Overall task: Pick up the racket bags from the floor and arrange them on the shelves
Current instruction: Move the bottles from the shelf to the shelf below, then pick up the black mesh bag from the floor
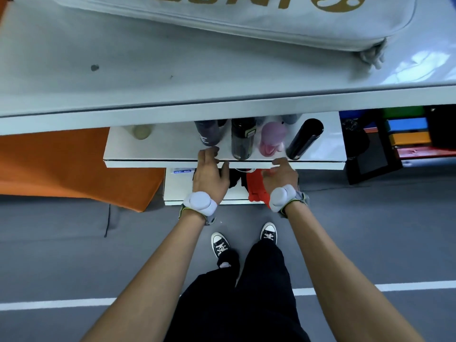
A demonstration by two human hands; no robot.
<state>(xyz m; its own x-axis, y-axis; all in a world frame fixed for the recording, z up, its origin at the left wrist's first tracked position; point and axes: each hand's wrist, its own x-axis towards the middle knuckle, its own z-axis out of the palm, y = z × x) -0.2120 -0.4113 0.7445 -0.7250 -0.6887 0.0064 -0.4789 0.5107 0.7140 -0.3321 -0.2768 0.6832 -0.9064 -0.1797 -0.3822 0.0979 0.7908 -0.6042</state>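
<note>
A white racket bag (246,18) with gold lettering lies flat on the top white shelf (123,77). An orange bag (74,166) lies lower down at the left, partly under that shelf. My left hand (209,175) hangs with its fingers spread at the front edge of the middle shelf (148,164), holding nothing. My right hand (281,175) is beside it with its fingers loosely curved, above a red cloth item (255,188) on the lowest shelf. Whether it touches the red item is hidden by the hand.
Several bottles stand on the middle shelf: dark ones (241,139), a pink one (271,139) and a black one (304,139). A black item (234,178) lies beside the red one. Coloured boxes (407,134) are stacked at the right. Grey floor with a white line (49,304) lies behind my feet.
</note>
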